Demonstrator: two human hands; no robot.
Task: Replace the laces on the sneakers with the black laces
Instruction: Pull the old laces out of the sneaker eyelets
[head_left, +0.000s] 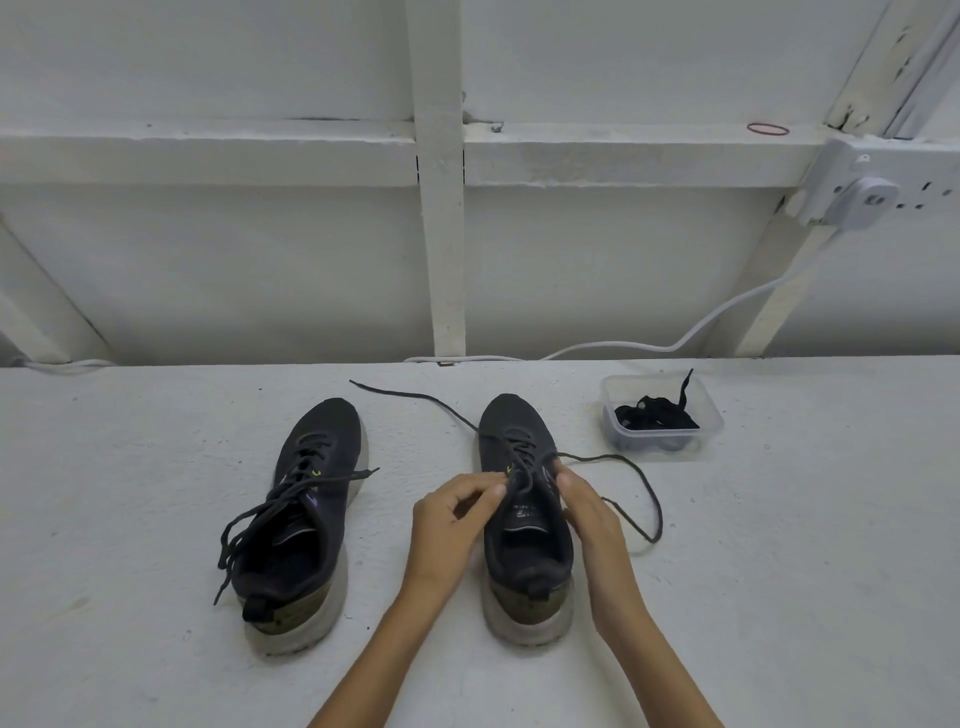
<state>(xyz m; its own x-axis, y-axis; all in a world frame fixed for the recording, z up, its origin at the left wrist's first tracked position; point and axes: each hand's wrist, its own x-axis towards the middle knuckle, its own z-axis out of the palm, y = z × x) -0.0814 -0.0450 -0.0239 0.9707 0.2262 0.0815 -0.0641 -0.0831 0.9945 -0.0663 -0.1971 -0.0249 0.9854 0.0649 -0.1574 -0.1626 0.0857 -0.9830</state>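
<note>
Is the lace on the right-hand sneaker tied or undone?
Undone: the lace ends trail loose over the table either side of the sneaker.

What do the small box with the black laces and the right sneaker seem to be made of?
The box looks like clear, glossy plastic: the black laces show through its wall. The right sneaker seems dark matte knit fabric on top, dull and finely textured; its pale sole may be rubber or foam.

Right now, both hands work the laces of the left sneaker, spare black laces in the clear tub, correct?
No: the head view shows left hand and right hand on the laces of the right sneaker; spare black laces lie in the clear tub.
</note>
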